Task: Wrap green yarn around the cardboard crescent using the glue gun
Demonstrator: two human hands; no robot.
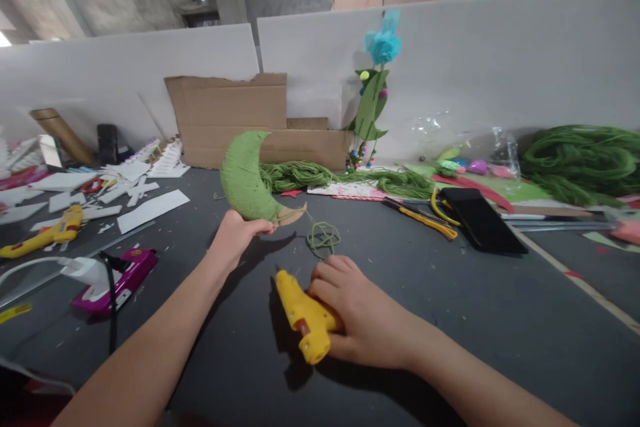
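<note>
My left hand (243,235) grips the lower end of a crescent moon shape (241,173) wrapped in green yarn, holding it up above the dark table. Bare brown cardboard shows at the crescent's lower tip. From that tip a strand runs to a small loose tangle of green yarn (323,239) on the table. My right hand (356,310) is closed around a yellow glue gun (305,317), whose nozzle points up and away to the left, toward the crescent. A gap separates the nozzle from the crescent.
A purple power strip (125,280) with a white plug and another yellow glue gun (63,230) lie left, near white scraps. Behind are cardboard (230,107), green yarn bundles (295,175) and a hanging ornament with a blue flower (384,45). At right lie a black phone (477,219) and a cutter (425,219).
</note>
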